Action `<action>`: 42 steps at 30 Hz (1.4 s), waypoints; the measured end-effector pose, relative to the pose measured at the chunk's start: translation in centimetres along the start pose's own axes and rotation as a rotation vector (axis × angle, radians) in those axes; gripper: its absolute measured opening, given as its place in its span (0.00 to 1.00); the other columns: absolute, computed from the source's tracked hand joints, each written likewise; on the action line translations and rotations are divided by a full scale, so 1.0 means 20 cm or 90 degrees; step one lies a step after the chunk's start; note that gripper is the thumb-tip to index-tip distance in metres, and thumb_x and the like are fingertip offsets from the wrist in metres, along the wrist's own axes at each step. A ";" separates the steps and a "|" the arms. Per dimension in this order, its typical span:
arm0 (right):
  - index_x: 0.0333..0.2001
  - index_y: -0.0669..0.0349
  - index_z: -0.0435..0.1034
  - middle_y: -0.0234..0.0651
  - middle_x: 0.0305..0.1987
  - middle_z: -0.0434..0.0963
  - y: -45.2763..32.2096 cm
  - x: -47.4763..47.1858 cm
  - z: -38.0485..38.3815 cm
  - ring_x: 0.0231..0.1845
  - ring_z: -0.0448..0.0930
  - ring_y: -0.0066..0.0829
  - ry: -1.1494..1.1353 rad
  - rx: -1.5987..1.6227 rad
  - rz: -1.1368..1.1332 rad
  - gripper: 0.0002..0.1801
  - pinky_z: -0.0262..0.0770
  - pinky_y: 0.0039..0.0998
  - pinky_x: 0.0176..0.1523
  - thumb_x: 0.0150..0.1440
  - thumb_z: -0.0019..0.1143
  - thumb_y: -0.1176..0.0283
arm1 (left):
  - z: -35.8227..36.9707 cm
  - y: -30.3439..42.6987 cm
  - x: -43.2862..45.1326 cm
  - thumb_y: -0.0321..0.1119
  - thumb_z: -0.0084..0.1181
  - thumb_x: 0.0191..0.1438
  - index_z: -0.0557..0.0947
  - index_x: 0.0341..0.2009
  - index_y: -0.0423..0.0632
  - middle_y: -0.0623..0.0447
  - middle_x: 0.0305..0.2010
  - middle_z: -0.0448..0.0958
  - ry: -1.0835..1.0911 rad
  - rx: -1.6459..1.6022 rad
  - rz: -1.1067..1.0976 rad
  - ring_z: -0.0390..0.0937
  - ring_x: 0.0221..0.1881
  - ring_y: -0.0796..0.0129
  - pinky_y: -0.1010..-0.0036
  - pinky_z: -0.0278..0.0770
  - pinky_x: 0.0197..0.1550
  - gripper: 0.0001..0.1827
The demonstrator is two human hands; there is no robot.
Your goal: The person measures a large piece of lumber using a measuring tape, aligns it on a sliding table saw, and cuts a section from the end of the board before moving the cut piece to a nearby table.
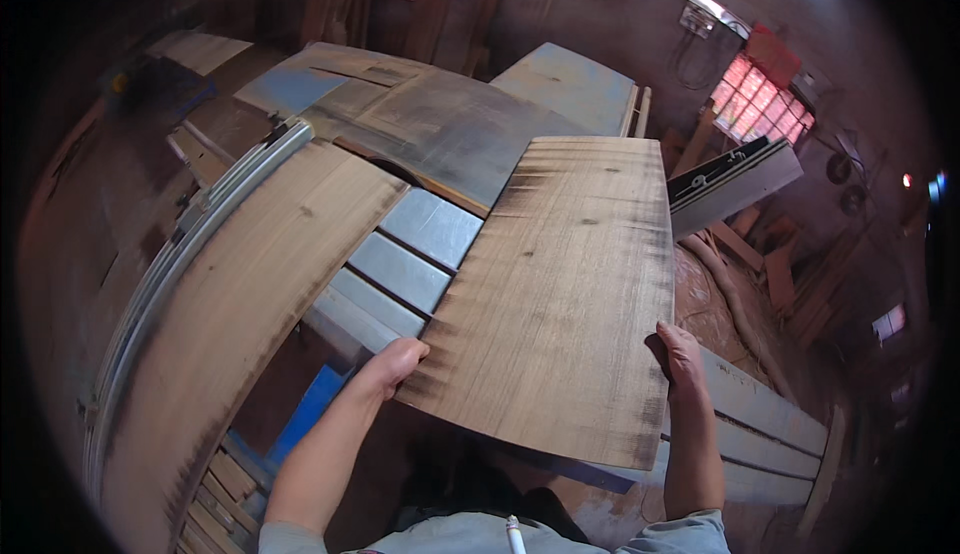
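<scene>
A wide wooden board (562, 276) with knots and dark marks along its edges lies slanted before me, its near end towards my body. My left hand (401, 363) grips its left edge near the close corner. On the opposite edge my right hand (679, 351) has hold of it, thumb on top and fingers hidden beneath. Under the board and to its left shows the slotted metal sliding table (401, 273) of a panel saw. A second long wooden board (255, 276) rests along the aluminium fence (202, 231) at the left.
Beyond lies the dusty main saw table (442, 119). A dark curved saw blade (394, 169) shows beside the second board's far end. Slotted rails (765, 426) extend at right. Wood strips (217, 498) lie lower left; a hose (739, 306) runs along the dusty floor.
</scene>
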State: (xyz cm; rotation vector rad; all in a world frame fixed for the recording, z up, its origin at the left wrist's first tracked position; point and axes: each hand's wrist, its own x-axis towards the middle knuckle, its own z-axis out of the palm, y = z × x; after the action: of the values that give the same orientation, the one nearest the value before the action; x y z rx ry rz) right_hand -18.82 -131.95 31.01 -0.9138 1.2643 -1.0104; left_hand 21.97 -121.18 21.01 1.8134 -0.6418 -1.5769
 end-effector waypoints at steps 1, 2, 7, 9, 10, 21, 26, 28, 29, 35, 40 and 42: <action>0.32 0.62 0.71 0.26 0.24 0.74 -0.02 -0.01 -0.01 0.22 0.71 0.15 -0.027 -0.009 -0.010 0.13 0.65 0.19 0.28 0.60 0.57 0.63 | 0.06 -0.04 0.04 0.46 0.47 0.59 0.80 0.36 0.29 0.41 0.31 0.79 0.049 -0.003 0.070 0.77 0.35 0.59 0.61 0.72 0.37 0.26; 0.31 0.61 0.71 0.25 0.23 0.73 -0.04 -0.01 -0.02 0.21 0.69 0.14 -0.059 -0.011 -0.009 0.12 0.64 0.19 0.26 0.59 0.58 0.63 | 0.13 -0.09 0.07 0.48 0.46 0.59 0.79 0.35 0.30 0.40 0.31 0.79 0.095 0.003 0.148 0.77 0.34 0.58 0.61 0.72 0.38 0.27; 0.30 0.60 0.69 0.20 0.21 0.66 -0.15 0.04 -0.19 0.17 0.62 0.13 -0.136 -0.113 -0.228 0.10 0.54 0.21 0.22 0.62 0.49 0.68 | 0.42 -0.22 0.03 0.56 0.39 0.61 0.82 0.36 0.37 0.33 0.37 0.79 0.188 0.088 0.125 0.77 0.41 0.40 0.55 0.72 0.45 0.31; 0.31 0.59 0.67 0.19 0.19 0.64 -0.13 0.01 -0.31 0.16 0.60 0.11 -0.161 -0.099 -0.168 0.09 0.51 0.19 0.21 0.63 0.46 0.67 | 0.50 -0.25 -0.10 0.56 0.38 0.61 0.82 0.36 0.38 0.32 0.38 0.79 0.254 0.141 0.184 0.77 0.44 0.40 0.54 0.73 0.48 0.32; 0.29 0.57 0.64 0.19 0.18 0.63 -0.11 -0.03 -0.37 0.16 0.60 0.10 -0.172 -0.078 -0.171 0.10 0.51 0.18 0.21 0.63 0.46 0.68 | 0.54 -0.28 -0.19 0.56 0.37 0.62 0.82 0.36 0.39 0.33 0.39 0.78 0.264 0.169 0.190 0.77 0.44 0.39 0.54 0.73 0.49 0.31; 0.49 0.61 0.66 0.34 0.41 0.68 0.39 -0.68 0.05 0.39 0.68 0.24 -0.299 -0.068 -0.166 0.16 0.63 0.27 0.41 0.64 0.43 0.61 | 0.58 -0.71 -1.33 0.44 0.50 0.61 0.76 0.29 0.40 0.36 0.27 0.76 0.764 -0.002 0.447 0.75 0.32 0.40 0.54 0.70 0.31 0.19; 0.54 0.61 0.62 0.37 0.49 0.65 0.76 -1.42 0.21 0.47 0.66 0.27 -0.479 -0.085 -0.117 0.21 0.62 0.30 0.48 0.64 0.43 0.57 | 0.83 -1.52 -2.09 0.41 0.53 0.60 0.77 0.33 0.41 0.39 0.28 0.77 1.009 -0.043 0.424 0.77 0.30 0.43 0.59 0.72 0.28 0.14; 0.56 0.61 0.61 0.38 0.53 0.63 0.89 -1.72 0.20 0.51 0.65 0.29 -0.551 -0.091 -0.099 0.23 0.61 0.31 0.51 0.64 0.42 0.56 | 1.06 -1.80 -2.37 0.41 0.54 0.60 0.78 0.34 0.42 0.40 0.28 0.77 1.057 -0.096 0.364 0.77 0.30 0.44 0.59 0.73 0.29 0.14; 0.57 0.60 0.61 0.39 0.54 0.63 0.94 -1.86 0.19 0.52 0.65 0.30 -0.580 -0.093 -0.090 0.25 0.61 0.32 0.53 0.64 0.42 0.55 | 1.16 -1.92 -2.50 0.42 0.53 0.60 0.77 0.33 0.41 0.39 0.26 0.76 1.102 -0.119 0.372 0.77 0.30 0.43 0.57 0.73 0.29 0.15; 0.64 0.60 0.57 0.42 0.65 0.59 1.19 -2.65 0.06 0.63 0.62 0.34 -0.758 -0.124 0.008 0.31 0.60 0.36 0.62 0.64 0.41 0.51 | 1.92 -2.60 -3.27 0.37 0.55 0.59 0.81 0.39 0.43 0.41 0.30 0.78 1.296 -0.255 0.160 0.79 0.30 0.50 0.66 0.75 0.31 0.11; 0.70 0.55 0.50 0.40 0.74 0.53 1.39 -3.18 0.04 0.74 0.52 0.39 -0.888 -0.142 0.271 0.40 0.50 0.40 0.72 0.63 0.39 0.43 | 2.45 -2.98 -3.59 0.33 0.53 0.59 0.81 0.40 0.39 0.44 0.30 0.80 1.488 -0.399 0.036 0.78 0.33 0.66 0.71 0.75 0.36 0.11; 0.69 0.63 0.50 0.45 0.72 0.54 1.49 -3.41 0.05 0.70 0.59 0.42 -1.039 -0.187 0.229 0.39 0.59 0.40 0.67 0.66 0.34 0.44 | 2.62 -3.09 -3.64 0.33 0.52 0.61 0.81 0.38 0.37 0.50 0.29 0.79 1.573 -0.456 0.040 0.75 0.33 0.75 0.74 0.74 0.36 0.11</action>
State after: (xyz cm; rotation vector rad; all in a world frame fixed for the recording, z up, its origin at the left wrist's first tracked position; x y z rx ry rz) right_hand -16.89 -57.90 23.96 -1.2109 0.1026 0.3466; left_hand -44.32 -34.75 20.69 1.5756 0.8942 0.9871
